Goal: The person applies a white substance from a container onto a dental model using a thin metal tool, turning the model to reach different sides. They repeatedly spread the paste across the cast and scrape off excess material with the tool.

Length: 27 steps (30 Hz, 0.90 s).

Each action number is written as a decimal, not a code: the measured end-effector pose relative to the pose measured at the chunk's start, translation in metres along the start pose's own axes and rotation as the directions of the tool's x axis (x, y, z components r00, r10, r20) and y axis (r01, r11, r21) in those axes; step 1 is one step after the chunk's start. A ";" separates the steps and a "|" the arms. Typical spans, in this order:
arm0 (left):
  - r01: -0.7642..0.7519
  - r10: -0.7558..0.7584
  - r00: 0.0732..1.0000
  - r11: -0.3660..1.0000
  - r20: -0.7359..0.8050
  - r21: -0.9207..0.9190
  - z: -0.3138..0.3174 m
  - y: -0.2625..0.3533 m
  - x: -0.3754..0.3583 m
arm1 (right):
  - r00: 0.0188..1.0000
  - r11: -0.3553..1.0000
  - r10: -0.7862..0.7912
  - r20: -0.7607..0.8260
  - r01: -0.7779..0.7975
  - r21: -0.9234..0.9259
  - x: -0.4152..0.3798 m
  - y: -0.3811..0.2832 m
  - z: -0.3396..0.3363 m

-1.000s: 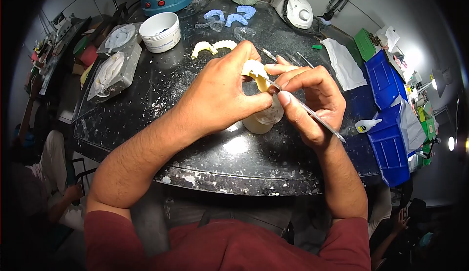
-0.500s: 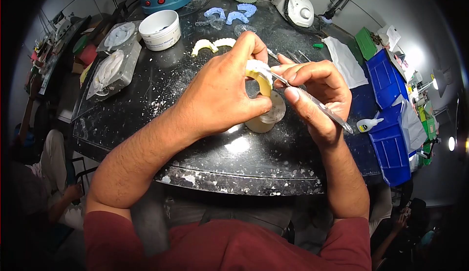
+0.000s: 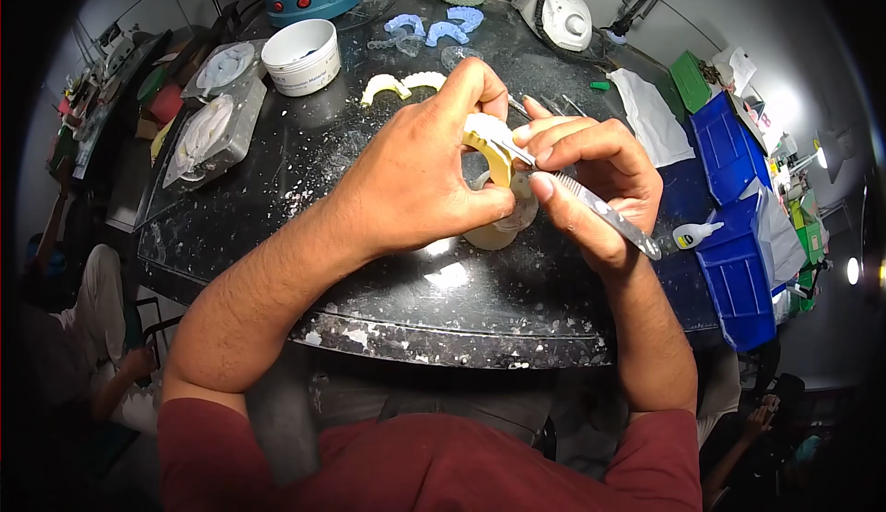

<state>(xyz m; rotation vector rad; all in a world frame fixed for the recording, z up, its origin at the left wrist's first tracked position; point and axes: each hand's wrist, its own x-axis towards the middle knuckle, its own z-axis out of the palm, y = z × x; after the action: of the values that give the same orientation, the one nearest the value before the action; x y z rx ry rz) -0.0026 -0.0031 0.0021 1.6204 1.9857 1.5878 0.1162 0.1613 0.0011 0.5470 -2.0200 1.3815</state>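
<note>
My left hand (image 3: pixel 406 171) is closed around a yellow plaster dental arch model (image 3: pixel 499 163), with the thumb under its lower end and the fingers over the top. White shows along the model's upper edge. Between the thumb and fingers of my right hand (image 3: pixel 604 171) is a slim metal scalpel (image 3: pixel 604 214) with a ridged, flat handle. Its front end points up and left at the outer side of the model; whether the blade touches cannot be made out. Below the model stands a small pale cup (image 3: pixel 494 235), partly covered by my left thumb.
Two more yellow arch models (image 3: pixel 386 86) and several blue arches (image 3: pixel 448 32) lie farther back. A white tub (image 3: pixel 302 60) stands left, beside a metal box (image 3: pixel 221 138). Right are blue trays (image 3: pixel 734 277), a small white bottle (image 3: pixel 697 234) and white paper (image 3: pixel 651 115). White debris dots the black table (image 3: pixel 415 302).
The scalpel has turned slightly in my right hand, so its ridged flat side shows more, and its handle end sits a little lower. The model has tilted slightly; my left hand barely moved.
</note>
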 end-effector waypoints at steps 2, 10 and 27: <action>-0.008 0.008 1.000 1.000 0.000 0.011 0.001 -0.001 0.000 | 1.000 0.999 -0.021 0.017 0.021 -0.024 0.000 0.001 -0.002; -0.059 0.059 0.998 0.992 0.006 0.112 -0.002 0.000 0.001 | 1.000 0.999 -0.012 -0.021 0.012 0.033 0.001 -0.001 -0.001; 0.043 -0.043 0.999 0.999 0.027 -0.004 -0.003 -0.003 0.001 | 0.999 0.998 -0.051 0.019 0.051 -0.038 0.000 0.000 -0.002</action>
<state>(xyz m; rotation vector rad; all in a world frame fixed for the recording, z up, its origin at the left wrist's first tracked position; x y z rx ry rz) -0.0069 -0.0039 0.0018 1.5781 1.9880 1.5461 0.1165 0.1629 0.0013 0.5914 -2.0285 1.3093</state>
